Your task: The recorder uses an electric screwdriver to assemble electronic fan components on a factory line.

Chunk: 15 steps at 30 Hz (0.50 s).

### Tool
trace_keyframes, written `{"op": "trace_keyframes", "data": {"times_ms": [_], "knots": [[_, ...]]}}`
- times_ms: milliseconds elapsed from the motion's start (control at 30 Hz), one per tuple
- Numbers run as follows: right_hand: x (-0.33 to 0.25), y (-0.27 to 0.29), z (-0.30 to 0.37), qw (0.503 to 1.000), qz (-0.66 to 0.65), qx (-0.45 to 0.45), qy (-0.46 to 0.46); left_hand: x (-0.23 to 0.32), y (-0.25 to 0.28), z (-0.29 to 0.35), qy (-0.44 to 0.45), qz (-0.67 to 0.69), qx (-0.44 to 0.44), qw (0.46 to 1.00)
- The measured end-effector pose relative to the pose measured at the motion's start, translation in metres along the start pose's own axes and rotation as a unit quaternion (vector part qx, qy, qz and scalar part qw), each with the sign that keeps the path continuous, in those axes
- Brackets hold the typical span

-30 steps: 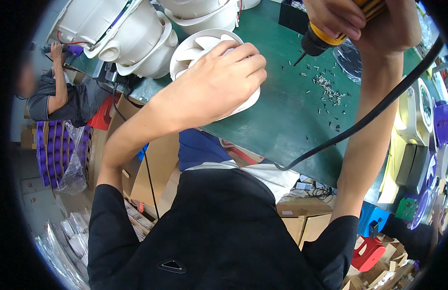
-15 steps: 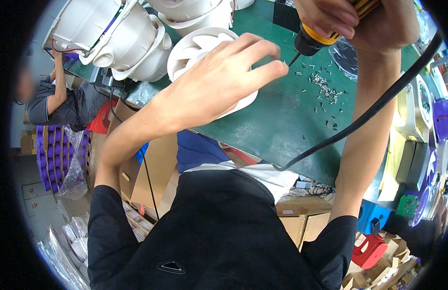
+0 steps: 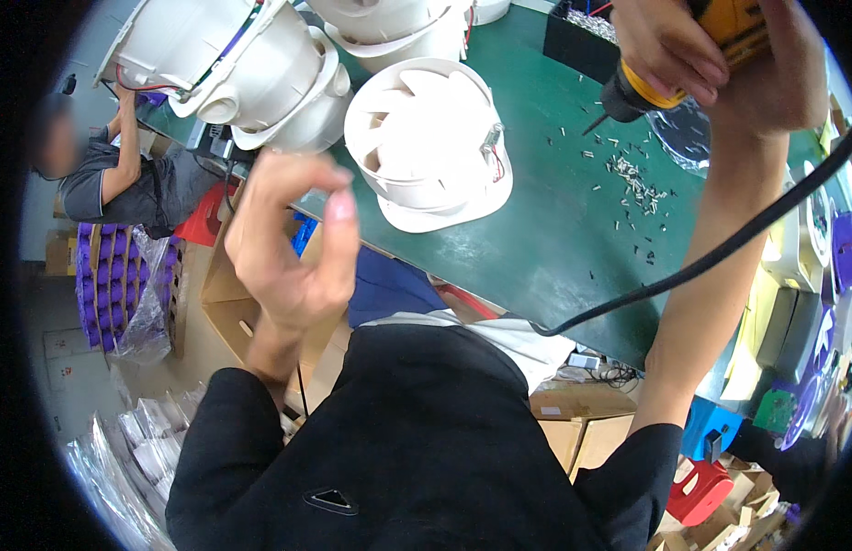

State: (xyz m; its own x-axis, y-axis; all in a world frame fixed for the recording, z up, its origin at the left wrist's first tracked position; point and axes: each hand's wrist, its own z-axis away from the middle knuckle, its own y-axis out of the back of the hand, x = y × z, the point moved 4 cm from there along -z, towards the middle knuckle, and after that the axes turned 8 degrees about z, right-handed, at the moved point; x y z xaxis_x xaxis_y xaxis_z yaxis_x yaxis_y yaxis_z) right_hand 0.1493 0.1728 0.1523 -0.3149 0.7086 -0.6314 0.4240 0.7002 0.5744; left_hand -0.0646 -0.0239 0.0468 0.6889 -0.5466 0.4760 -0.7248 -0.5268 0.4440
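Right now the right hand (image 3: 710, 55) grips the yellow power screwdriver (image 3: 665, 64), bit aimed toward 8 o'clock at the white fan housing (image 3: 426, 147) on the green table (image 3: 573, 230); left hand (image 3: 293, 239) loosely curled, empty, at the housing's 7 o'clock.

a green table (image 3: 554, 230) fills the upper middle of the frame, with small screws (image 3: 632, 184) scattered at its upper right. more white housings (image 3: 233, 64) stand at the upper left. at the far left a seated person (image 3: 113, 174) is beside purple parts (image 3: 104, 285). cardboard boxes (image 3: 573, 432) lie lower right.
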Motion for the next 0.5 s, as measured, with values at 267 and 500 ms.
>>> {"op": "trace_keyframes", "data": {"times_ms": [267,500], "knots": [[0.016,-0.013,0.000,0.974,-0.205,0.014,0.097,-0.045,-0.027,0.064,0.240,-0.164,-0.041,0.956],[-0.005,-0.013,0.027,0.990,-0.097,0.087,-0.049,-0.045,-0.004,0.097,0.329,-0.048,0.015,0.943]]}}
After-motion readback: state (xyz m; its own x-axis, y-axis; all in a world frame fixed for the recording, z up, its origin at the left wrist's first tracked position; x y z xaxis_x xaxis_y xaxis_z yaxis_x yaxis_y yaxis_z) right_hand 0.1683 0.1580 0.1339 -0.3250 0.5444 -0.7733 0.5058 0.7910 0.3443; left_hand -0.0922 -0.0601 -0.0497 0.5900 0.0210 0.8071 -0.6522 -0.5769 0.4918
